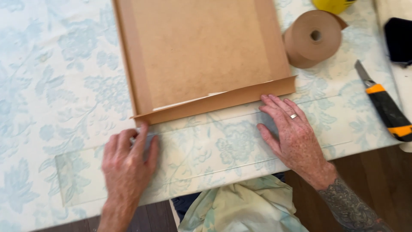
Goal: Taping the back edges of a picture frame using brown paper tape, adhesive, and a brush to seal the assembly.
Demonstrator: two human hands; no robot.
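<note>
Cloth (51, 86) with pale blue flowers covers the tabletop. On the left, the left hand (128, 161) lies flat, fingers spread, pressing on a clear sheet (206, 150) near its left part. It grips nothing. The sheet lies flat on the cloth, along the near edge, just in front of a brown board (201, 51). A strip of brown tape (214, 103) stands up along the board's near edge. The right hand (292, 137) is also flat and loose, with a ring on one finger. Its fingertips touch the tape strip. Further right stand a tape roll (311, 38) and a knife (386, 105) with a black and orange handle. It looks like the step is lining up the sheet by the board. Both hands would need to hold it steady and straight.
</note>
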